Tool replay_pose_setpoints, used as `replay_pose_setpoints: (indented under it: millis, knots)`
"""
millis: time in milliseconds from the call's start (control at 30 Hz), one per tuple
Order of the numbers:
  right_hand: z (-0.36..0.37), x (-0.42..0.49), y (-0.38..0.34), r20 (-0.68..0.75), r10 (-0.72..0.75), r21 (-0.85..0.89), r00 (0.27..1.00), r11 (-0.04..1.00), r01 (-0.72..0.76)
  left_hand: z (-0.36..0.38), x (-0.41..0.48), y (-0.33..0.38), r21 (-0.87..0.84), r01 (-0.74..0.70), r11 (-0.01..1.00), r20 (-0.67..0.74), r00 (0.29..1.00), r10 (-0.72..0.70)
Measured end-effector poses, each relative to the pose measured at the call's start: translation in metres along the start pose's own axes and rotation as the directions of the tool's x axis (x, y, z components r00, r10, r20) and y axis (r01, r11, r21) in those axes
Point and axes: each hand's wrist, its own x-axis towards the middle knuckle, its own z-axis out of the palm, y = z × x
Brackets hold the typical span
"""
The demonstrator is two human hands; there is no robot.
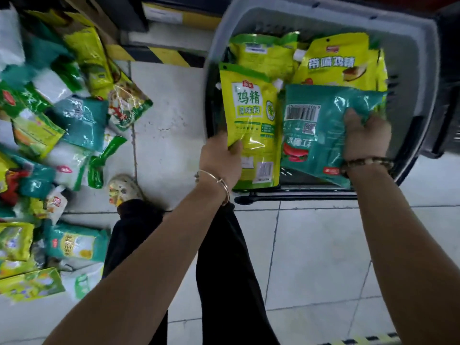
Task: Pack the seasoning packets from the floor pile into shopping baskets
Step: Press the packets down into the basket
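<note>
Pale tiled floor [311,245] (yellow-black hazard stripe [159,54])

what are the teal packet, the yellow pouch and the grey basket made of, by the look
Teal packet: thin glossy plastic film; white glare and creases where it is gripped. Yellow pouch: glossy plastic, probably a stiffer laminate, since it stays flat. Basket: matte grey rigid plastic, seemingly moulded, with slotted walls.

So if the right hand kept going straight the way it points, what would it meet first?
Probably the yellow packet lying in the basket, just beyond the teal packet the right hand holds; depth is hard to judge.
</note>
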Motion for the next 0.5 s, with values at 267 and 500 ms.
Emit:
replay_pose_setpoints:
  millis: [267, 500]
  knots:
    - [0.026, 0.012, 0.041, 0.197, 0.055, -0.128, 0.979, 0.991, -0.03, 0.031, -0.004, -0.005, 0.093, 0.038, 0.995, -0.045, 0.998, -0.034]
    - [0.023, -0.014, 0.052, -0.087, -0.242, -0.09, 0.966, 0.968, 0.234, 0.025, -0.003, -0.009, 0.701, -0.43, 0.569, 0.225, 0.89, 0.396]
